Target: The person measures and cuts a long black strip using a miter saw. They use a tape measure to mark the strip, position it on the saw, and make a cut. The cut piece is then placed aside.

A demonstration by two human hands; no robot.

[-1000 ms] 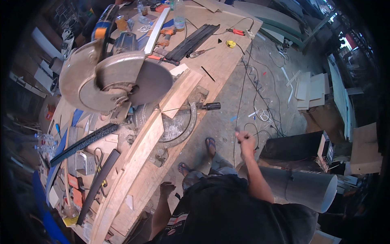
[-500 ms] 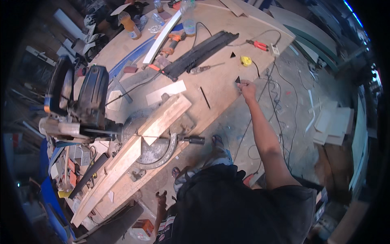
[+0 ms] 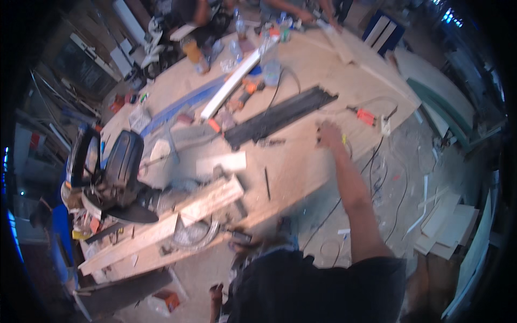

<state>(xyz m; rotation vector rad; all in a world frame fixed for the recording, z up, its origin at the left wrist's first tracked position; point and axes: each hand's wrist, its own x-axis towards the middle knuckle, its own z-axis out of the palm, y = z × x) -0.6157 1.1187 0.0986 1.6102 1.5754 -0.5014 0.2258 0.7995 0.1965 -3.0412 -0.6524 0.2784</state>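
My right hand is stretched out over the wooden worktable, its fingers blurred and bent down near the tabletop. Dark bits show at the fingertips, which look like small black triangles; one seems pinched, another lies right beside it. Close by are a screwdriver, a long black strip and red-handled pliers. A yellow tape measure is mostly hidden behind my wrist. Low beside my body hangs my left hand, away from the table; blur hides how its fingers are set.
A mitre saw stands on the left with wooden boards across its base. Bottles, an orange drill and a white strip lie farther back. Cables trail over the floor. Another person's arms work at the far edge.
My right hand has moved farther across the table, from the near edge with a black triangle to the spot by the second one. The view has tilted up, showing more of the far side.
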